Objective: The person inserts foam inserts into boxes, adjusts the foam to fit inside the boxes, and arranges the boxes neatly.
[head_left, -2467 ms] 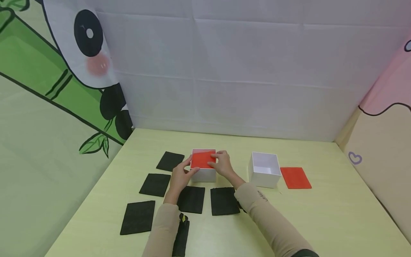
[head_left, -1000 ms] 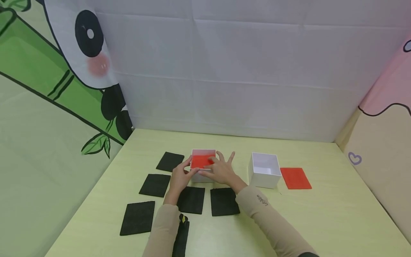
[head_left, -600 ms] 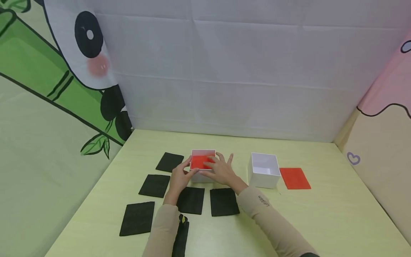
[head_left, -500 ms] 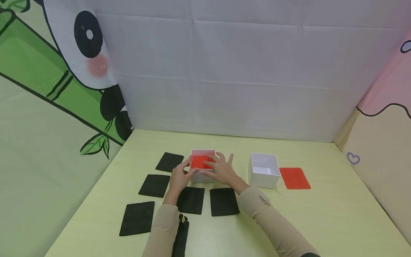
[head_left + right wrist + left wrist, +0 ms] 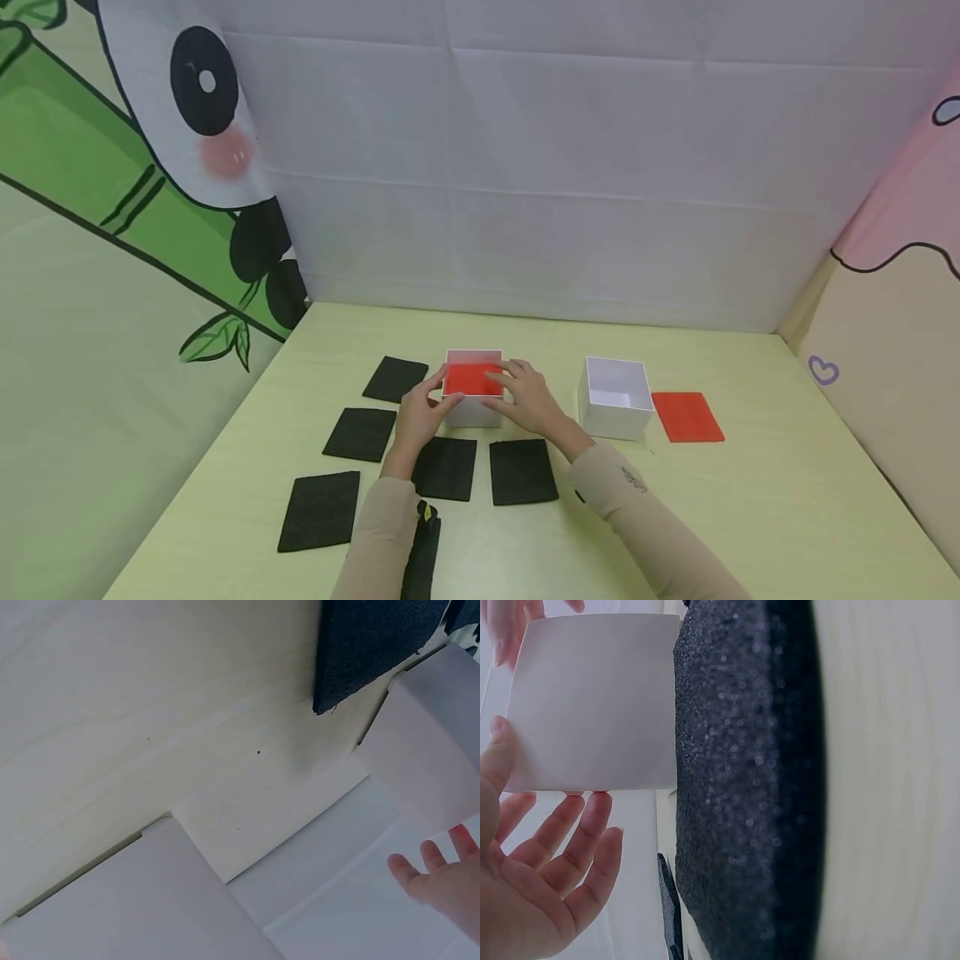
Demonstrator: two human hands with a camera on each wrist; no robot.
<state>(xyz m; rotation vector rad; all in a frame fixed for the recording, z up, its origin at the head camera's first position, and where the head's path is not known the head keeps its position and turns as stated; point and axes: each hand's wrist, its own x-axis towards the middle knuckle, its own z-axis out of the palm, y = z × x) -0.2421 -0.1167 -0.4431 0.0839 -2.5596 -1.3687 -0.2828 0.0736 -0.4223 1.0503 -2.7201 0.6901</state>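
Observation:
My left hand (image 5: 418, 417) grips the left side of a small white open-topped box (image 5: 471, 413), thumb at the front rim and fingers along the side wall. In the left wrist view its fingertips touch the edge of the box (image 5: 596, 705). A red square (image 5: 467, 379) lies flat inside, below the rim at the back. My right hand (image 5: 536, 404) is at the box's right rim, fingers loosely bent over the edge of the red square and thumb near the front corner. The right wrist view shows these fingers (image 5: 416, 874) beside the box's upper edge.
A second white box (image 5: 618, 419) stands to the right, with another red square (image 5: 687, 417) flat beside it. Several black foam squares lie left and in front, including a near-left one (image 5: 318, 511) and one below the right hand (image 5: 522, 472). A white cloth (image 5: 525, 183) hangs behind.
The red square has sunk lower into the box. My right hand, which was reaching farther over the square with spread fingers, has drawn back to the right rim. The left hand has stayed put.

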